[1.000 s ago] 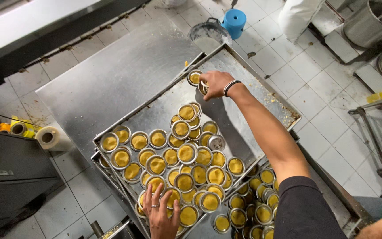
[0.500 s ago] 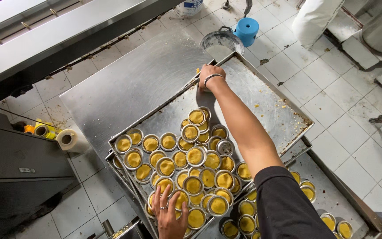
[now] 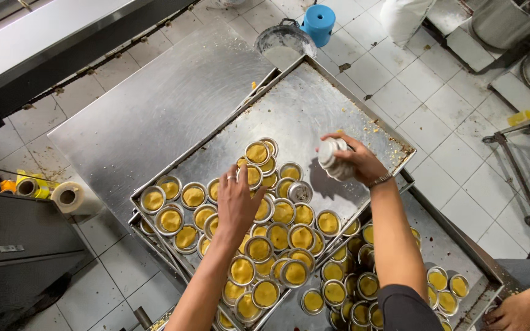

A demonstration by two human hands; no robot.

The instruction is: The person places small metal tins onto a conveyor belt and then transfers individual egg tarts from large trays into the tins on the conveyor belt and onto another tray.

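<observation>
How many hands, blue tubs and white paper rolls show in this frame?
Hands: 3 (left hand, right hand gripping a stack of tins, co-worker's hand)
Blue tub: 1
White paper roll: 1
Total: 5

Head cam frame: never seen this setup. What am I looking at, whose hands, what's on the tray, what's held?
There is no machine here. A person wears a camera on the head, so the single view looks straight down at their own two bare hands.

The left hand rests on a crowd of small round metal cups with yellow filling. They sit packed on a large metal tray whose far half is bare apart from crumbs.

The right hand is raised above the tray and grips a short stack of metal cups.

A second tray with more filled cups lies lower right. The trays sit on a steel table. Another person's hand shows in the bottom right corner.
</observation>
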